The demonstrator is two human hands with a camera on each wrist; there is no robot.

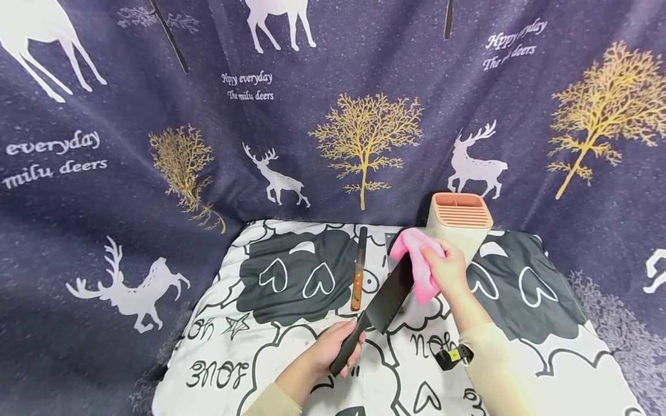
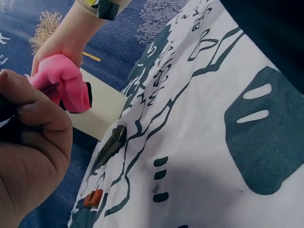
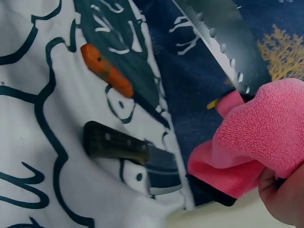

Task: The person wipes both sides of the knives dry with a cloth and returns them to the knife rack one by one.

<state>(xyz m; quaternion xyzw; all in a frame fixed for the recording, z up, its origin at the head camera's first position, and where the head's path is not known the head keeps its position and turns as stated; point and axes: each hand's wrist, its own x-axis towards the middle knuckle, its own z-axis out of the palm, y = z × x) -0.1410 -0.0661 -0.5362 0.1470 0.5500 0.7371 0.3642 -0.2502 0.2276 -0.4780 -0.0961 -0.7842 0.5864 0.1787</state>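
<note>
The handle of the black knife (image 1: pixel 391 297) is gripped in the left hand (image 1: pixel 330 346), fingers curled round it; the blade is held up above the patterned sheet (image 1: pixel 291 361), slanting away to the right, and its far end is covered by the pink cloth (image 1: pixel 420 271); the cloth is bunched in the closed fingers of the right hand (image 1: pixel 450 270), though how firmly the blade is pinched through it cannot be told.

A cut seems the chief risk; it could be caused by the cloth slipping or bunching so that the edge is met by bare fingers, or by thin fabric being sliced through. The holder (image 1: pixel 462 217) — close behind the right hand — might also be knocked by a wide stroke; the blade could be twisted if the handle were held loosely.

Three knives are counted: the black one in hand, a wooden-handled knife (image 1: pixel 358 277) lying on the sheet, and a dark-handled knife (image 3: pixel 116 145) lying near it, largely hidden in the head view; one cloth, one holder, one sheet and two hands are also seen.
</note>
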